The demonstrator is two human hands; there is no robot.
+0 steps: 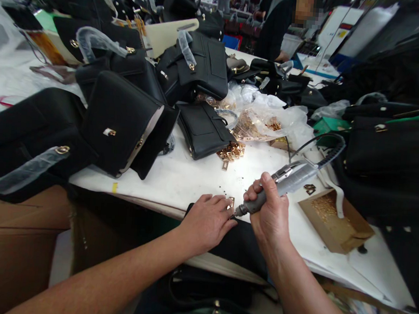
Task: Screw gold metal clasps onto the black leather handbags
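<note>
Panel (242,242), black, at near table (164,183) edge, under left hand (204,222): fingers bent over it beside gold plate (231,201); pinch or just press, can't tell. Right hand (272,208) closed round driver (296,179), tip by plate, contact unclear. Best: hold driver square to plate, pin plate flat, fingertips clear of tip, light squeeze; a tilted tip could slip and scratch. Beyond panel: loose plates (231,151), bags (120,121). Right of panel: screw box (343,235). Far beyond panel: person (275,31), dark top.
</note>
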